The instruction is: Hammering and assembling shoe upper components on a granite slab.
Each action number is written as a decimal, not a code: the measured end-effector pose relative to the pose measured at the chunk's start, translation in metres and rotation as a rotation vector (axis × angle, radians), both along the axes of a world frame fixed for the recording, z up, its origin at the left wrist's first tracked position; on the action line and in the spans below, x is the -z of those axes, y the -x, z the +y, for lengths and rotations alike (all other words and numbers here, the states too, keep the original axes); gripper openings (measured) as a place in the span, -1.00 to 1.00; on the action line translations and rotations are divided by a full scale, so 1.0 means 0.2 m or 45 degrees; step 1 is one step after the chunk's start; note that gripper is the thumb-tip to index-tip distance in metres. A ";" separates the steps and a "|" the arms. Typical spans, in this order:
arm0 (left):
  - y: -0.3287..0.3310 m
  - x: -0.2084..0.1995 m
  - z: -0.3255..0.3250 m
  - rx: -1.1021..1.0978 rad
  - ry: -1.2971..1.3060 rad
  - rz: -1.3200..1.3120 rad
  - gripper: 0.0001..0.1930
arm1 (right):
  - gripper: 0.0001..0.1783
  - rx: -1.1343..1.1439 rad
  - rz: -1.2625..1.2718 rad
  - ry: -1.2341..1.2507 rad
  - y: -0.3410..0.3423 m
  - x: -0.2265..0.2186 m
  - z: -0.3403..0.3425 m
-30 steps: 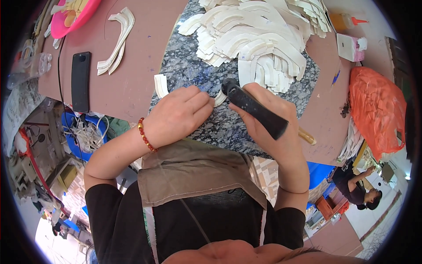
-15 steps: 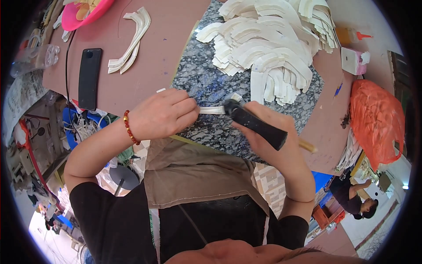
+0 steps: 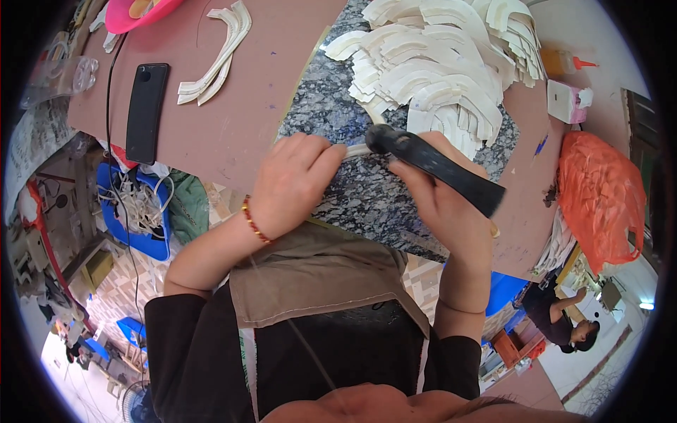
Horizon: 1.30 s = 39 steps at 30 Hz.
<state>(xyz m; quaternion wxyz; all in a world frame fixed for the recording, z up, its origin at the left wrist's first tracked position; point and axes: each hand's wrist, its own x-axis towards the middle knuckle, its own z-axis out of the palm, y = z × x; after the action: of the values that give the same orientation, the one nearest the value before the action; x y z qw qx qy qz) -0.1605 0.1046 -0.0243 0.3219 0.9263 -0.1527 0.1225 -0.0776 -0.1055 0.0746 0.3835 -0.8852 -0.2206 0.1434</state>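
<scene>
My left hand [image 3: 297, 182], a beaded bracelet at its wrist, is closed on one end of a narrow white strip [image 3: 358, 151] that lies over the dark speckled stone slab [image 3: 324, 92]. In my right hand [image 3: 446, 201] is a hammer [image 3: 451, 171] with a long black head. Its round face is at the strip's far end, close to my left fingers; whether it touches cannot be seen. Most of the handle is hidden in my grip, with a bit of pale wood showing by the wrist. Just beyond lies a heap of curved white pieces [image 3: 430, 63].
On the brown table [image 3: 233, 141] at left are a black phone [image 3: 147, 113], two curved strips [image 3: 218, 60] and a pink bowl [image 3: 141, 20]. To the right stand a tissue box [image 3: 564, 102], a yellowish bottle [image 3: 557, 61] and a red plastic bag [image 3: 599, 201]. A person [image 3: 564, 317] sits farther off.
My left hand has turned and shifted right along the strip, its forearm swinging inward. The strip now slants, with less of it showing. The hammer head has moved slightly up and right.
</scene>
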 end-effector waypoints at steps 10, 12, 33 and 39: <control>0.09 -0.02 0.09 -0.097 0.092 -0.025 -0.70 | -0.77 0.041 0.054 -0.012 0.07 -0.05 -0.03; 0.09 0.02 0.10 -0.201 0.141 -0.121 -0.68 | -0.77 0.063 0.061 -0.042 0.05 -0.07 -0.03; -0.05 -0.04 -0.05 -0.252 0.025 0.102 -0.73 | -0.75 -0.047 -0.207 0.088 -0.03 0.15 0.07; 0.06 0.00 0.06 -0.042 0.051 -0.041 -0.66 | -0.79 -0.055 -0.190 0.043 -0.03 0.15 0.06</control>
<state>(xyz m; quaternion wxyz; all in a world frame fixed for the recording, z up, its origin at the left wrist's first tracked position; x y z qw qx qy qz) -0.1725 0.1169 -0.0240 0.3357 0.9200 -0.1400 0.1459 -0.0712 -0.0934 0.0437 0.3477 -0.8949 -0.2653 0.0889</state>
